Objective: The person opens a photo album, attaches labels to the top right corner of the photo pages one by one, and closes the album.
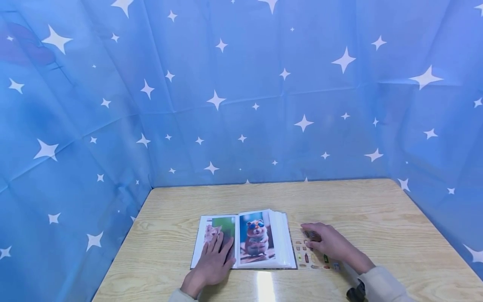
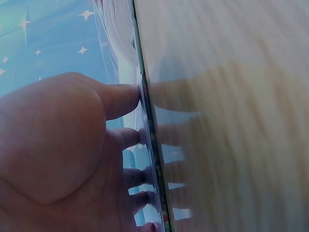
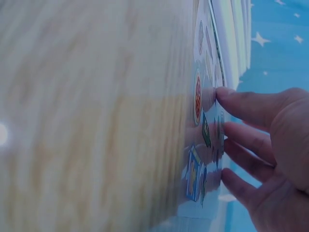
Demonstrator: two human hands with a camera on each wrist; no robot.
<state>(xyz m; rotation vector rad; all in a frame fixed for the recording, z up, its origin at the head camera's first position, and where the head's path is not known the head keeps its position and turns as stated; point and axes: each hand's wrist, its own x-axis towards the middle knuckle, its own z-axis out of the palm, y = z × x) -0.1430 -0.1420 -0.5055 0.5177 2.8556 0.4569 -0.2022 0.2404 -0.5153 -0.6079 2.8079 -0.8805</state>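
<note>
An open photo album (image 1: 256,266) lies on the table, with a picture of a hamster in sunglasses (image 1: 256,241) on its right page. My left hand (image 1: 213,260) rests with spread fingers on the left page, partly covering a photo of a pinkish animal against green. In the left wrist view, the thumb (image 2: 123,100) and fingertips press down on the album near its edge. Right of the album is a clear sticker sheet (image 1: 302,259) with small food and bottle pictures. My right hand (image 1: 333,243) touches it with fingertips and thumb apart, as the right wrist view shows.
The wooden table (image 1: 158,243) carries the album and sheet near its front. Behind and beside it hangs a blue curtain (image 1: 256,126) with white stars. A dark band (image 1: 356,292) is at the right wrist, beside a light sleeve (image 1: 383,285).
</note>
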